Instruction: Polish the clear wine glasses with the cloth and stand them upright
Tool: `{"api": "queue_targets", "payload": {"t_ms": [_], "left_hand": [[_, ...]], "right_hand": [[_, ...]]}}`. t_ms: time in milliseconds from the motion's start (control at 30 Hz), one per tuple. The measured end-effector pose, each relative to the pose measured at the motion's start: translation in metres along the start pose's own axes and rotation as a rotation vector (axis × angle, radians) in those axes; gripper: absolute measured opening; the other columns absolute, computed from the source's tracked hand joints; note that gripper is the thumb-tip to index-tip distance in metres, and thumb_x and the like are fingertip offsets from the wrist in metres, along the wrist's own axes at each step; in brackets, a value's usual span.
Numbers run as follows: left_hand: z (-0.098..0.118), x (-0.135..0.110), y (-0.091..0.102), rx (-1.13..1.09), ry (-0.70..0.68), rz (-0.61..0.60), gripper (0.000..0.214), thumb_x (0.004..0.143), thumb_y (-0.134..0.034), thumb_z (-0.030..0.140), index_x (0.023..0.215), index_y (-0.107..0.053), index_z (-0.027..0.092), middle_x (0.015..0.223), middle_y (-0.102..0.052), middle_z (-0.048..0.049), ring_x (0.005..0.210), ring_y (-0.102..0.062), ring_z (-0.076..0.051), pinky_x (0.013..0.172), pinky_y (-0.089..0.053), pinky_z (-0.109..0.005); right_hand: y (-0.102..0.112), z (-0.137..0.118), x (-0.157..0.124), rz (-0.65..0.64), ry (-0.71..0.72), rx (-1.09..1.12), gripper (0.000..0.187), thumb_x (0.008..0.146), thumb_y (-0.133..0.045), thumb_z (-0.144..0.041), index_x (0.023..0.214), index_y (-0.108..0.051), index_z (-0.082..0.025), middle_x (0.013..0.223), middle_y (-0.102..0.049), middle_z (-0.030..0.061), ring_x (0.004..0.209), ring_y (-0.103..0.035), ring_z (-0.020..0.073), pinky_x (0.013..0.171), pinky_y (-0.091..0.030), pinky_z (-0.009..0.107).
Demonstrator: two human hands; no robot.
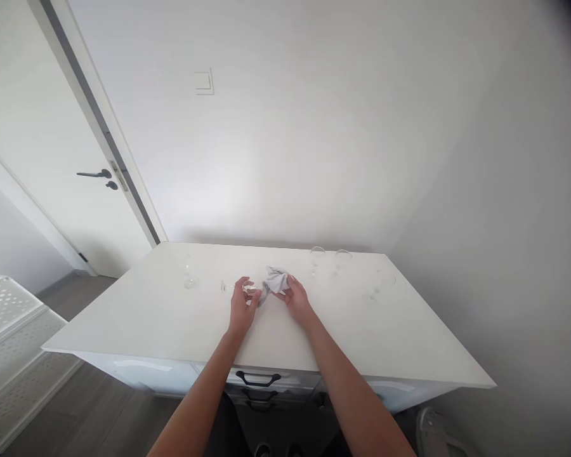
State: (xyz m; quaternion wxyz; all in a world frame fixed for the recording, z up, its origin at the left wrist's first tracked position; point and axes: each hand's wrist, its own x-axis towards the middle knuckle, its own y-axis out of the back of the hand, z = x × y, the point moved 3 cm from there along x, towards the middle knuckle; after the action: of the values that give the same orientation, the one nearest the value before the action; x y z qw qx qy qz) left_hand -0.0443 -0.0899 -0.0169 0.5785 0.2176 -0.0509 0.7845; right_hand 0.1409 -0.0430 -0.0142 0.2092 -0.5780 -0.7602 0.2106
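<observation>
Over the middle of the white countertop, my left hand (243, 306) is closed around the bowl of a clear wine glass (228, 287). The glass lies sideways in my grip, its foot pointing left and its rim toward the cloth. A light grey cloth (276, 280) is bunched in my right hand (295, 297), whose fingers pinch it at the right. One end of the cloth reaches the glass's rim by my left fingers; whether it goes inside the bowl I cannot tell.
Three stemmed glasses, a back one (316, 257), another beside it (342, 259) and a nearer one (375, 289), stand on the countertop (162, 324) at right. Another clear glass (189, 279) is at left. A white perforated rack (14, 317) stands left, near the door (61, 127).
</observation>
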Motion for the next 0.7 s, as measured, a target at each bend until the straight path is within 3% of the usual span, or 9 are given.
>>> {"api": "queue_targets", "payload": {"t_ms": [100,200,367,500,600,700], "left_hand": [[0.001,0.000,-0.001,-0.044,0.020,0.006,0.051,0.093,-0.069,0.048,0.136,-0.050,0.027,0.125,-0.062,-0.0101,0.095,-0.072,-0.020,0.085,-0.061,-0.039],[0.001,0.000,-0.001,-0.097,0.022,0.024,0.052,0.093,-0.070,0.047,0.136,-0.049,0.027,0.129,-0.060,-0.0108,0.101,-0.073,-0.022,0.086,-0.061,-0.039],[0.003,-0.001,-0.003,-0.104,-0.004,-0.011,0.048,0.096,-0.067,0.044,0.136,-0.046,0.029,0.137,-0.054,-0.0112,0.113,-0.072,-0.024,0.087,-0.061,-0.038],[0.008,-0.003,0.000,-0.048,-0.060,0.026,0.046,0.098,-0.065,0.043,0.136,-0.044,0.029,0.136,-0.054,-0.0114,0.115,-0.071,-0.024,0.085,-0.060,-0.036],[0.011,-0.004,0.002,-0.022,-0.071,0.081,0.044,0.098,-0.064,0.043,0.135,-0.045,0.028,0.133,-0.056,-0.0115,0.112,-0.071,-0.023,0.082,-0.059,-0.034],[0.011,-0.003,0.001,-0.009,-0.047,0.069,0.046,0.097,-0.065,0.045,0.136,-0.046,0.029,0.134,-0.057,-0.0121,0.112,-0.071,-0.024,0.078,-0.059,-0.033]], "right_hand": [[-0.004,-0.006,-0.005,-0.098,-0.023,-0.001,0.030,0.082,-0.070,-0.030,0.112,-0.072,-0.024,0.118,-0.070,0.0059,0.107,-0.064,0.0247,0.089,-0.057,0.040],[-0.003,-0.008,-0.007,-0.075,-0.016,-0.053,0.028,0.072,-0.066,-0.020,0.100,-0.071,-0.023,0.100,-0.068,0.0034,0.095,-0.060,0.0226,0.084,-0.055,0.038],[-0.002,-0.004,-0.004,-0.029,0.037,-0.289,0.028,0.083,-0.071,-0.045,0.096,-0.068,-0.021,0.092,-0.065,0.0034,0.087,-0.055,0.0206,0.078,-0.047,0.032],[0.008,-0.010,-0.008,0.322,0.379,-0.654,0.043,0.094,-0.059,-0.063,0.080,-0.049,-0.023,0.077,-0.050,-0.0011,0.076,-0.044,0.0167,0.072,-0.039,0.029],[0.015,-0.013,-0.014,0.544,0.446,-0.742,0.046,0.101,-0.045,-0.065,0.078,-0.035,-0.026,0.066,-0.035,-0.0049,0.065,-0.032,0.0153,0.062,-0.031,0.028],[0.011,-0.012,-0.014,0.454,0.377,-0.677,0.047,0.099,-0.050,-0.064,0.078,-0.035,-0.025,0.066,-0.033,-0.0052,0.064,-0.030,0.0145,0.060,-0.030,0.028]]}}
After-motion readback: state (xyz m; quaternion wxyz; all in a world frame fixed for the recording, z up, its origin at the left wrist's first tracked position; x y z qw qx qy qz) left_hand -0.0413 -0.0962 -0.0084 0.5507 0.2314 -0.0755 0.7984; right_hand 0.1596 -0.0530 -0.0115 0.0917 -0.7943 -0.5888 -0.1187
